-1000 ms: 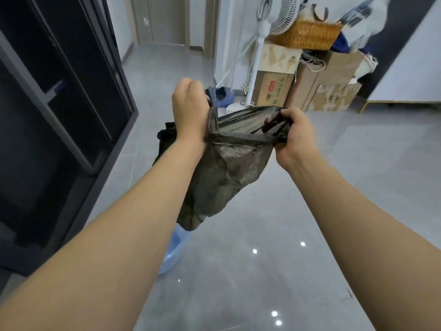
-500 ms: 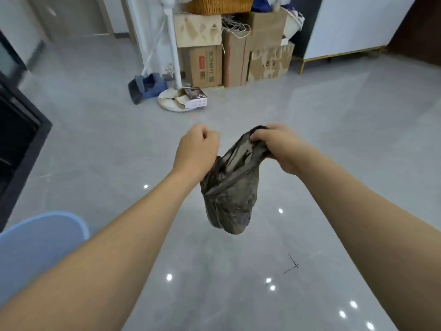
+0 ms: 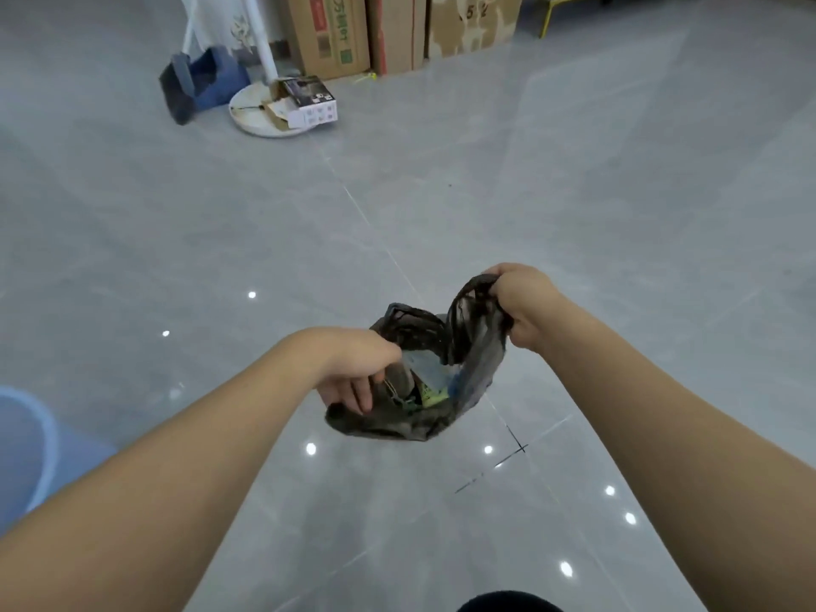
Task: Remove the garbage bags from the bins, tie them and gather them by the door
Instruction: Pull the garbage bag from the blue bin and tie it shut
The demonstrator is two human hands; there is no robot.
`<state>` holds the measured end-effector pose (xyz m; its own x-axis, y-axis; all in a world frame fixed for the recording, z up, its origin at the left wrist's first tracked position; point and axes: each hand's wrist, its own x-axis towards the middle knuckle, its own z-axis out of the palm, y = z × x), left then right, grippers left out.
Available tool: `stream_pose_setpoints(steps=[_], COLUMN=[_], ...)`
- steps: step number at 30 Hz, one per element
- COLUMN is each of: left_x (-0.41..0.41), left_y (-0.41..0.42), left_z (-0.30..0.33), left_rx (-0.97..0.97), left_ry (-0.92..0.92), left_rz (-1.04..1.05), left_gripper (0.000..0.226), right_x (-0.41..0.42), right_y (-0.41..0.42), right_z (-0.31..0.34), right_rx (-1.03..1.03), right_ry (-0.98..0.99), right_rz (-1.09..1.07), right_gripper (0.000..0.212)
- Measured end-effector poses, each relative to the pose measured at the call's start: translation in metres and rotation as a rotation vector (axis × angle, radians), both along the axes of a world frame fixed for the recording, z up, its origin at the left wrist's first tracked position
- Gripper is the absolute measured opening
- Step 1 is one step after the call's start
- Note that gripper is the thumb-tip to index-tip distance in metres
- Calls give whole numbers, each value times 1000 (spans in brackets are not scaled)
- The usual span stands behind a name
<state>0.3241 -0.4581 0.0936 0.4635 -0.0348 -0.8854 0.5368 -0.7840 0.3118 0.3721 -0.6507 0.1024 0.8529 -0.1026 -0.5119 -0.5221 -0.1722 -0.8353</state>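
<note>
Hands work a thin garbage bag (image 3: 441, 382) above the tiled floor (image 3: 574, 214): right hand (image 3: 523, 302) clenches a bunched rim, left hand (image 3: 353, 373) pinches the opposite edge below. Limp, light and slippery, it is probably best gripped by gathered rim corners.

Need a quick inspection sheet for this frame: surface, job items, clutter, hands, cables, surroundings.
Surface: grey glossy tiled floor, ceiling-light reflections on it.
Job's things: dark garbage bag held above the floor, mouth open, untied; paper and scraps visible inside. Pale blue bin at the left edge, partly cut off.
Clutter: small printed carton lying on the fan base; blue dustpan beside it.
Hands: left hand grips the bag's near rim; right hand grips a bunched part of the rim, higher up.
Cables: nothing seen.
Surroundings: cardboard boxes along the far side; door not in view.
</note>
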Motion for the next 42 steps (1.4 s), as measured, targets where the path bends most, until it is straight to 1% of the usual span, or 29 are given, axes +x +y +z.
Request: stream_pose_setpoints(steps=[1,2,3,5,6,7,8,9,12,13,16,18,20,22,23,24,25,26,27,28,29,30,31,33,35,36,38,40,42], left_x=[-1,2,8,18,23,27,29,30,32,32,41,49,54,49,42,35,27,19,9,-1,-10,-15,-17,-13,-3,-1,-6,-19,-29], left_y=[9,16,21,24,25,25,26,29,48,52,63,81,103,111,106,97,85,69,51,33,20,12,9,12,24,29,34,28,17], left_z=[-2,-6,-15,-30,-41,-51,-61,-71,-86,-83,-57,-30,-4,15,22,26,30,32,31,25,12,-5,-23,-42,-41,-39,-35,-30,-27], left_rx=[57,135,245,464,518,553,581,584,429,381,344,396,564,811,881,836,653,370,106,-27,0,131,275,471,489,476,498,521,516], left_ry=[84,81,-41,-430,-548,-596,-592,-570,-574,-607,-693,-678,-635,-583,-613,-701,-808,-857,-810,-735,-691,-704,-755,-869,-946,-967,-1101,-1167,-1169], left_rz=[-25,-64,-120,-200,-240,-279,-281,-289,-249,-208,-16,5,-99,-295,-398,-499,-598,-673,-712,-772,-882,-1005,-1076,-1006,-802,-746,-730,-756,-791], left_gripper=[42,48,56,78,88,95,94,84,32,23,21,20,22,29,35,43,53,66,81,101,119,129,128,94,50,35,21,19,21], right_x=[1,0,-2,-8,-15,-22,-22,-25,-35,-40,-57,-70,-78,-81,-81,-81,-81,-81,-81,-81,-83,-85,-88,-95,-99,-99,-97,-93,-91], right_y=[3,6,7,8,8,7,5,2,1,0,-10,-27,-49,-66,-70,-70,-69,-68,-66,-65,-64,-63,-61,-62,-70,-74,-75,-64,-43], right_z=[-1,-3,-5,-6,-8,-9,-7,-3,14,18,24,21,15,7,3,1,-1,-2,-2,-1,-1,0,0,0,1,3,9,14,9], right_rx=[56,66,34,-81,-164,-253,-342,-443,-779,-891,-1223,-1351,-1472,-1537,-1538,-1524,-1499,-1472,-1448,-1431,-1419,-1412,-1423,-1494,-1617,-1669,-1765,-1803,-1783], right_ry=[4,-3,-15,-54,-94,-144,-194,-236,-292,-293,-377,-459,-430,-349,-329,-319,-323,-340,-363,-379,-384,-385,-392,-435,-459,-426,-301,-172,-134], right_rz=[-52,-69,-64,26,56,80,140,210,369,405,578,776,958,1028,1039,1041,1030,1004,967,935,917,921,949,1033,1089,1073,933,769,777], right_gripper=[42,42,42,36,28,21,19,19,21,24,38,68,86,89,91,94,97,98,99,99,99,100,100,94,67,51,34,39,73])
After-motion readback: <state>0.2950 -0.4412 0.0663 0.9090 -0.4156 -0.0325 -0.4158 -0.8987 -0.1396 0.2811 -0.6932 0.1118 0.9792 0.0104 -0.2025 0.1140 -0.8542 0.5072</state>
